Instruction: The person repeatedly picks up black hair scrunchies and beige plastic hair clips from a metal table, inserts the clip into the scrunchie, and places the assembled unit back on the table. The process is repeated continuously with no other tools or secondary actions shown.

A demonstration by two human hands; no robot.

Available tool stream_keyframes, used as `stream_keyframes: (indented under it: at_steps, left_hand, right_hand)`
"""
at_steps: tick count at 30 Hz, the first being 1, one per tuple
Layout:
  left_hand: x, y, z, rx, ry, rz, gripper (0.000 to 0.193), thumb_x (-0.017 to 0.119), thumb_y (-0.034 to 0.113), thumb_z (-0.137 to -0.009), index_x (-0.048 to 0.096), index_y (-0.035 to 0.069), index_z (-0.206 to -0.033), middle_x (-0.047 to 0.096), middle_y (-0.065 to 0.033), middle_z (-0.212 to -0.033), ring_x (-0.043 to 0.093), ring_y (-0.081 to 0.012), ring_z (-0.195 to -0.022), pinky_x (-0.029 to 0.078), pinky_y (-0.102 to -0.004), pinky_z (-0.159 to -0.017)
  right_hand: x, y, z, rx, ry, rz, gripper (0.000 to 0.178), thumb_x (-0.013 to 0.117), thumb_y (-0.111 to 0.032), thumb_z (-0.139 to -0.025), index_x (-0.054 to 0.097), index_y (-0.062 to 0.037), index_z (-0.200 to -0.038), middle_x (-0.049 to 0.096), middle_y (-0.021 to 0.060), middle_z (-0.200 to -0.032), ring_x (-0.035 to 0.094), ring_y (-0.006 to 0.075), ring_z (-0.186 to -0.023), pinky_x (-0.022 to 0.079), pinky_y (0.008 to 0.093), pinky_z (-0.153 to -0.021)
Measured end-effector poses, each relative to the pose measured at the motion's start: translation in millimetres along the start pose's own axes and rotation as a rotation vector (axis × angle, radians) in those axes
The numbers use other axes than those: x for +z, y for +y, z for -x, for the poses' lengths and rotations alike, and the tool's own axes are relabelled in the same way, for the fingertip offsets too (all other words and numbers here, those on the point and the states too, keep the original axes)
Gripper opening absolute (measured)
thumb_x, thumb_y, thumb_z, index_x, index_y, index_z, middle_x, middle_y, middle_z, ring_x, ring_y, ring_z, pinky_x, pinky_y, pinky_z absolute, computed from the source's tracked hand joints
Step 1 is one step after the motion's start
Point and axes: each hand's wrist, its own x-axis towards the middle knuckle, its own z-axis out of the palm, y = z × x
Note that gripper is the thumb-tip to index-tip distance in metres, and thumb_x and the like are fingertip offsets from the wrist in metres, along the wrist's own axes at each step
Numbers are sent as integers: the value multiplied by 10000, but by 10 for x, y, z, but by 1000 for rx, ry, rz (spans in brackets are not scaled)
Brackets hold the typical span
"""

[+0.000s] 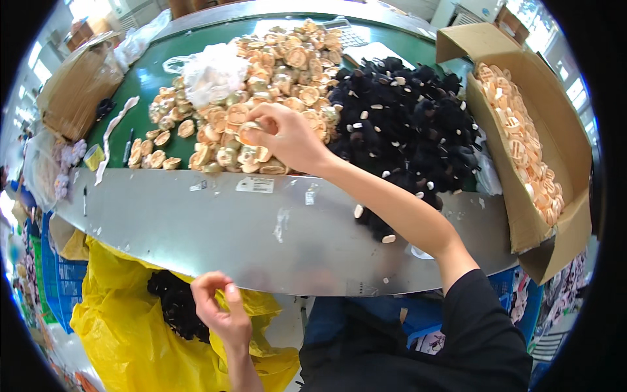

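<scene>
My right hand (287,138) reaches over the heap and pinches a round peach-coloured plastic shell (249,133) between thumb and fingers. Under and behind it spreads a big pile of similar shells (296,57), hollow inside, some with greenish shiny outsides. Just right of that pile lies a heap of fluffy black pieces (411,124) dotted with small cream ovals. Low at the left, my left hand (223,313) hangs near the table's front edge, its fingers loosely bent and apart, with nothing seen in it. Below it a yellow plastic bag (124,320) holds black fluffy pieces (175,304).
A metal-edged table (163,212) with a green top curves around me. An open cardboard box (562,150) at the right holds peach plastic parts (519,140). A crumpled clear bag (210,73) lies on the shells. At far left stands a plastic-wrapped carton (78,88).
</scene>
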Motion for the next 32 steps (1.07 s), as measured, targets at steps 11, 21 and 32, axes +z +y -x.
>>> stream_keyframes:
  at_steps: [11,21,32]
  left_hand:
    - [2485,56,-1207,697,-548,-605,480,790,151,-765,682,117,-1231,682,-66,-1159,563,-293,-1146,415,-444,-976]
    - [2166,536,-925,382,-530,-200,279,719,152,-785,691,5,-1020,654,-133,-899,648,-296,-803,528,-385,-745]
    - [927,711,534,-412,-596,742,598,796,242,-907,557,-24,-1387,686,-90,-1244,659,-210,-1152,472,-324,-1066]
  right_hand:
    - [-1681,-294,2109,587,184,-621,123,483,-30,-889,585,-21,-958,612,77,-831,541,105,-609,433,242,-566]
    - [-1706,-599,3044,676,233,-644,218,612,-167,-1001,634,-3,-859,634,51,-792,571,87,-658,462,233,-589]
    - [-1157,-909,2607,370,-3,-334,425,797,-334,-881,701,-27,-1160,659,74,-1003,647,158,-903,509,267,-810]
